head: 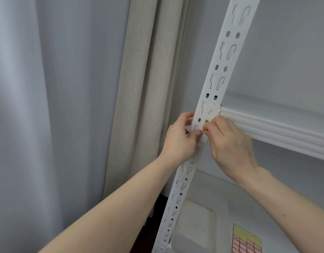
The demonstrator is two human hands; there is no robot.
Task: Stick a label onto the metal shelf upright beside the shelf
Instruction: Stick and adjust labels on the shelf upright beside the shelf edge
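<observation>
Pinching label [203,131] against upright [215,83]: left hand [179,139], right hand [228,143]; curtain [139,88] beside.

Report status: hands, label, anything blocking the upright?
Left hand and right hand both pinching at the upright, fingertips meeting. Label too small to make out. Nothing blocking; label sheet lies on shelf below.

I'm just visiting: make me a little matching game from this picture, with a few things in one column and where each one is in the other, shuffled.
Things:
1. left hand
2. right hand
3. sticker sheet
4. curtain

Places:
A. lying on the lower shelf, bottom right
B. hanging left of the shelf upright
C. on the upright's left edge, thumb on its front
D. on the upright from the right, just below the shelf beam

Pairs: 1-C, 2-D, 3-A, 4-B
</observation>
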